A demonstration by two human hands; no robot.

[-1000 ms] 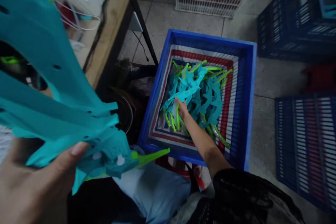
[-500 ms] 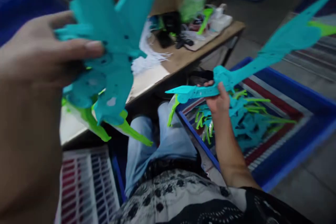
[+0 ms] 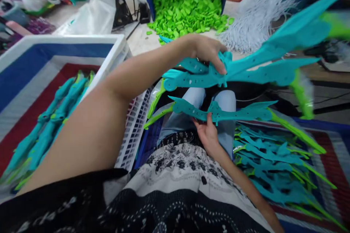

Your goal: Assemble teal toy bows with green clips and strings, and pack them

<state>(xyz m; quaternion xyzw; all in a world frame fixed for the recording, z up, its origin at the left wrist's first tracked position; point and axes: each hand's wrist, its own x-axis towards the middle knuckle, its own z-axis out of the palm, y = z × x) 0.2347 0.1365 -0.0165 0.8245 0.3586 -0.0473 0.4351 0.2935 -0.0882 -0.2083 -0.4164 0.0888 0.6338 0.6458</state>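
Observation:
My left hand (image 3: 206, 51) is closed over a stack of flat teal plastic sword-shaped pieces (image 3: 254, 67) with green tips, held above my lap. Below it, my right hand (image 3: 208, 134) grips a single teal sword piece (image 3: 218, 112) by its middle, lying level across my knees. To the right, a blue crate (image 3: 325, 125) holds a loose heap of the same teal and green pieces (image 3: 273, 164). At the left, a white crate (image 3: 115, 49) has several of these pieces (image 3: 51, 111) laid side by side.
A worktable ahead carries a blue bin spilling small bright green plastic parts (image 3: 186, 3), a bundle of white strands (image 3: 254, 22), a white plastic bag (image 3: 93, 16) and black tools. My jeans-clad legs (image 3: 197, 109) sit between the two crates.
My view has swung left from the floor crate to the table. My right hand lifted one teal piece out of the blue crate to my lap; my left hand lowered its stack.

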